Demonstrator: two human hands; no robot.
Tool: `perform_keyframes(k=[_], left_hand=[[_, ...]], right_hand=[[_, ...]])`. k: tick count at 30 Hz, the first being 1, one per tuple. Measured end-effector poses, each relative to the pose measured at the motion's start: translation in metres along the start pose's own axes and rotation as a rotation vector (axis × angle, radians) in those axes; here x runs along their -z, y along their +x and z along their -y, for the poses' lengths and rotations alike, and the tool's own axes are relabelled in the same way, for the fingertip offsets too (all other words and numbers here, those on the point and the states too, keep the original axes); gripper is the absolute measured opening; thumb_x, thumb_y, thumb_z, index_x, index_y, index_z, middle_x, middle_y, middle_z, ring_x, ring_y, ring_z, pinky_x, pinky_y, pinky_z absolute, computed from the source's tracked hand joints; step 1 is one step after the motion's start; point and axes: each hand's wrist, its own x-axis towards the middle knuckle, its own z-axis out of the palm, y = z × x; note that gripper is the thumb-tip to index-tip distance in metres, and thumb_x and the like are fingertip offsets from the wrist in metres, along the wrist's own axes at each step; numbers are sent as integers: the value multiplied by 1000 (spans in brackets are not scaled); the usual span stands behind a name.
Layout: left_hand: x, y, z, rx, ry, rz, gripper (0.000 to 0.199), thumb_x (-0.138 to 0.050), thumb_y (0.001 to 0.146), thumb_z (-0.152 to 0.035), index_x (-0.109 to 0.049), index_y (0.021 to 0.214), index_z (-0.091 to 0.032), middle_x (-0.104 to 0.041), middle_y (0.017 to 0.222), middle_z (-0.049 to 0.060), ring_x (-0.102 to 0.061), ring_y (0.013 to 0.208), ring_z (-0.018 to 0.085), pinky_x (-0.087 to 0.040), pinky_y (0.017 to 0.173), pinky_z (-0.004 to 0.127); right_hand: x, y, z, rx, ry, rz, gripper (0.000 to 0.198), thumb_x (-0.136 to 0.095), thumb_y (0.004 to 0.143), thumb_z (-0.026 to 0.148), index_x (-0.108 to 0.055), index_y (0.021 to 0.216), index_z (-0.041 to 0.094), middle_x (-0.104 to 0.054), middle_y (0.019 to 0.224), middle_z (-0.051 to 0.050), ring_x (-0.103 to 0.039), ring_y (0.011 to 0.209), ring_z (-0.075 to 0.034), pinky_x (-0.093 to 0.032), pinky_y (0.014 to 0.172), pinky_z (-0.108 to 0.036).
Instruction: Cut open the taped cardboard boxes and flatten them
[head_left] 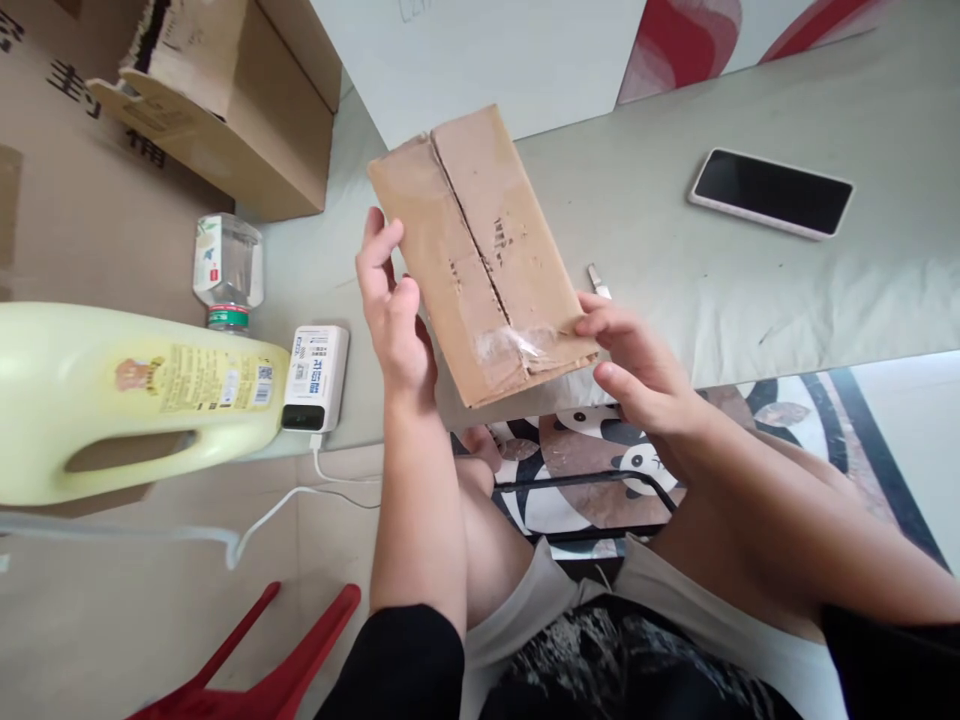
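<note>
A small cardboard box (517, 215) is held up, tilted, between my two hands. Its seam runs lengthwise down the upper face, with clear tape crumpled at the near end and torn, scuffed spots in the paper. My left hand (401, 320) grips the left edge, fingers partly curled and its fingertips partly behind the box. At the near right corner, my right hand (637, 365) pinches the box between thumb and fingers. Just beyond my right fingertips lies a small metal-and-white object (598, 282), partly hidden; its kind is unclear.
A phone (772, 192) lies at right on the cloth-covered table (825, 300). To the left are a yellow jug (217, 385), a clear bottle (229, 265), a white power bank (319, 370) with a cable, and a larger carton (277, 110). A red stool (300, 650) stands below.
</note>
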Motion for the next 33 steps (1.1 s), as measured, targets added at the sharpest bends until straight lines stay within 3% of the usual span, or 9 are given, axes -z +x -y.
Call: perform_keyframes(k=[2,6,10,13,16,21,25,29,33], left_hand=[[-1,0,6,-78,-45,146,26,-64,91,-46,-65,104,-24,-50,153,3,-39,151,25,-36,122,44],[-2,4,15,36,-38,145,33,-71,83,-51,-60,104,-29,-56,144,3,-50,141,29,-46,114,45],[6,14,29,-40,82,153,38,-71,77,-58,-66,100,-29,-49,149,1,-25,156,30,-30,128,43],[13,19,39,-64,76,213,37,-65,81,-58,-65,105,-30,-44,152,-1,-25,155,32,-27,129,48],[12,18,41,-59,44,254,38,-62,82,-59,-63,110,-32,-46,149,-2,-30,152,32,-32,126,50],[-4,4,36,-70,19,198,33,-60,85,-57,-62,103,-30,-47,148,-1,-36,148,32,-35,123,49],[-16,-11,32,-94,71,155,29,-58,88,-52,-63,103,-27,-42,152,1,-30,151,33,-30,126,50],[-19,-16,33,-141,128,150,32,-56,91,-56,-64,106,-29,-38,154,-1,-20,156,33,-23,129,50],[-18,-15,36,-161,128,155,38,-57,91,-61,-65,108,-29,-40,150,2,-19,157,35,-24,128,53]], right_hand=[[2,-1,1,-10,9,25,37,-55,97,46,-52,133,35,-47,158,-5,-49,143,-26,-48,111,-49],[8,3,9,-59,-102,-40,35,-53,97,40,-56,131,31,-60,144,-7,-57,134,-24,-51,106,-44],[24,11,11,-441,-559,-255,31,-56,89,35,-65,115,21,-70,118,-11,-68,95,-25,-54,82,-43],[34,15,6,-690,-849,-100,47,-59,83,37,-63,126,20,-70,115,-13,-66,85,-27,-49,72,-42],[38,17,1,-770,-949,37,51,-56,83,33,-61,132,20,-72,104,-11,-65,87,-30,-46,70,-40],[37,22,4,-809,-580,-78,51,-61,79,29,-64,129,20,-70,89,-7,-62,70,-22,-46,62,-35],[35,18,13,-540,-72,-422,68,-59,79,21,-43,144,33,-64,84,2,-53,56,-14,-41,48,-28],[40,18,31,-255,293,-547,26,-59,74,23,-58,98,32,-55,68,3,-50,52,-14,-38,45,-27],[42,27,51,-295,410,-484,21,-71,71,39,-53,79,31,-34,61,3,-39,53,-13,-40,50,-29]])
